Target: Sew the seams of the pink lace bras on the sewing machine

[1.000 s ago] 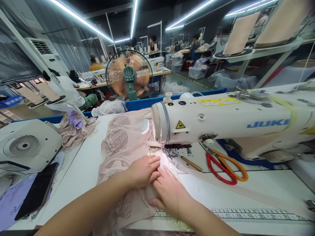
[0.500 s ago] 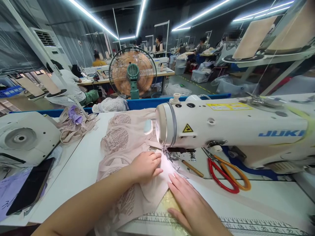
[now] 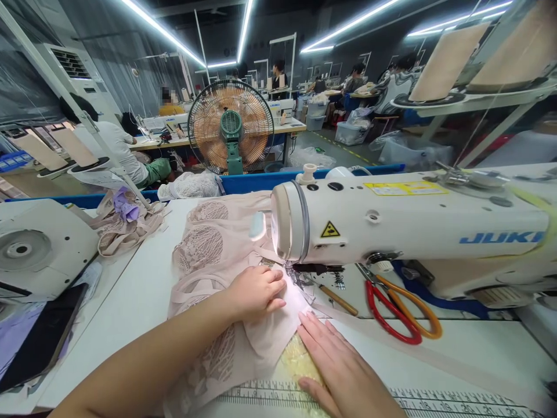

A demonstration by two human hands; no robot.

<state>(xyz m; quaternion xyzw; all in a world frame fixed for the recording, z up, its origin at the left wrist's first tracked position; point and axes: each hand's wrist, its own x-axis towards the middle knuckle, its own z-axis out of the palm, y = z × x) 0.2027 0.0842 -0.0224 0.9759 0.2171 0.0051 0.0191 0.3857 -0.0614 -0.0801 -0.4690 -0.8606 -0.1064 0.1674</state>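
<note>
My left hand [image 3: 256,290] lay flat with fingers lightly curled, pressing the pink fabric [image 3: 217,255] against the table [image 3: 143,290] just beside the presser foot [image 3: 300,278]; it pinned the cloth and gripped nothing. My right hand [image 3: 339,366] rested open, palm down, on the near edge of the fabric and a yellowish lace piece [image 3: 300,360], fingertips pointing toward the needle, grasping nothing either. The fabric ran from under my hands back beneath the head of the sewing machine [image 3: 391,226] and spread away to the left. To do this well, I judged, both hands had to keep the layers smooth and aligned, feeding evenly with fingertips clear of the needle. The ruler [image 3: 435,400] printed along the table edge could help keep the seam straight. Scissors [image 3: 400,307] lay right of the foot, beside a wooden-handled tool [image 3: 337,299]. Beyond the table stood a fan [image 3: 230,128] and clear bins [image 3: 348,132], their contents too unclear to tell.
</note>
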